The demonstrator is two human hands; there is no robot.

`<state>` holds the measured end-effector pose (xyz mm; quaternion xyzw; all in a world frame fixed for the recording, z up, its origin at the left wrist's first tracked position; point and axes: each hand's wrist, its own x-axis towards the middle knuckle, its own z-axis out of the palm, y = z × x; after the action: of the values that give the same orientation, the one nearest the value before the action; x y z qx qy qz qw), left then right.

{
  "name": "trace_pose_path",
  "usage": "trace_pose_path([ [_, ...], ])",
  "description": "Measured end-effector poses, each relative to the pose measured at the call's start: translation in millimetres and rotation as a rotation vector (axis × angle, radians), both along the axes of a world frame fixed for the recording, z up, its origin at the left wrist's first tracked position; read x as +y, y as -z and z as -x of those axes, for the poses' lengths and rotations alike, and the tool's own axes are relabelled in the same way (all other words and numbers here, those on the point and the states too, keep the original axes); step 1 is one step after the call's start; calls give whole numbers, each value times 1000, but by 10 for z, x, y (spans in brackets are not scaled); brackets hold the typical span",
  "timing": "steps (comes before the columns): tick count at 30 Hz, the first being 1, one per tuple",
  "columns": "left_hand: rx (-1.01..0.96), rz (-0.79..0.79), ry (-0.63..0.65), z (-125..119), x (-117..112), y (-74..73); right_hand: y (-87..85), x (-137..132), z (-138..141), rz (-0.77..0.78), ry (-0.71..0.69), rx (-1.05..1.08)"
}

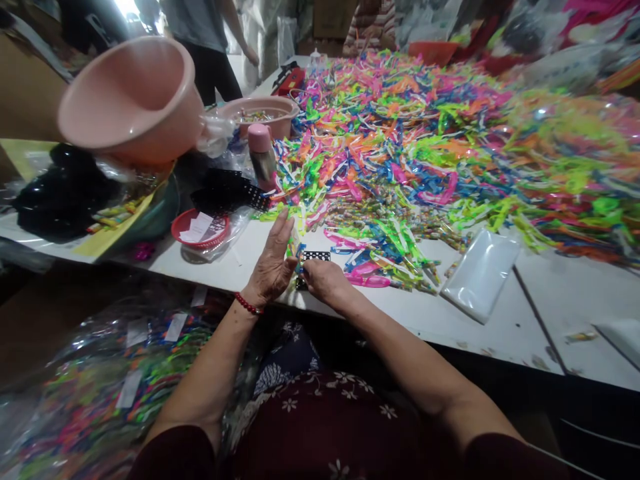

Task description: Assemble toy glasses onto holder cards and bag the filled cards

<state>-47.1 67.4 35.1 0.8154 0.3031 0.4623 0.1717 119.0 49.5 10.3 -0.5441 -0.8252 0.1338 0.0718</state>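
Note:
My left hand (274, 263), with a red bead bracelet (249, 305) at the wrist, is held on edge, its fingers pointing up and together. Small green and blue plastic pieces (294, 245) show along its palm side, partly hidden by the thumb. Close beside it, my right hand (326, 281) is closed, with a bit of blue at its fingertips; what it grips is mostly hidden. Under and behind the right hand lies a black perforated strip (317, 256). A pile of brightly coloured plastic pieces with white strips (390, 233) spreads just past both hands.
A red basket (181, 233) with paper slips, a pink-lidded flask (260, 150) and a large pink basin (130, 100) stand left. A white plastic packet (483, 275) lies right. Bagged coloured pieces (120, 373) sit below the table's left edge. People stand at the back.

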Motion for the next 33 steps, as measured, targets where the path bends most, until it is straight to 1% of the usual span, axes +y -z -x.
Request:
trace_pose_path([
  [4,-3,11,10,-26,2,2,-23,37,37,12,-54,-16],
  [7,1,-13,7,-66,9,-4,16,44,96,12,-55,-25],
  [10,1,-82,-51,-124,16,2,81,25,135,-5,-25,6],
  [12,-13,-123,-118,-161,17,14,120,-15,76,-28,-21,70],
  [14,-23,-139,-188,-184,12,24,146,-99,-109,-77,-19,159],
  [16,-20,-145,-230,-190,1,23,159,-227,-426,-158,20,224],
  [17,-15,-152,-237,-187,-4,15,164,-301,-620,-199,64,230],
  [18,-11,-165,-236,-181,-9,2,169,-374,-823,-239,123,202],
  [20,-2,-186,-230,-163,-12,-35,188,-503,-1211,-293,263,57],
  [21,2,-194,-229,-153,-10,-57,203,-553,-1372,-287,320,-40],
  [23,11,-200,-227,-132,0,-98,245,-627,-1595,-243,359,-189],
  [25,20,-187,-210,-112,11,-126,296,-675,-1688,-211,332,-253],
  [28,20,-144,-175,-86,18,-135,362,-728,-1673,-216,296,-216],
  [30,25,-114,-166,-72,16,-128,382,-746,-1615,-211,283,-97],
  [33,40,-106,-155,-58,16,-113,363,-710,-1450,-186,260,210],
])
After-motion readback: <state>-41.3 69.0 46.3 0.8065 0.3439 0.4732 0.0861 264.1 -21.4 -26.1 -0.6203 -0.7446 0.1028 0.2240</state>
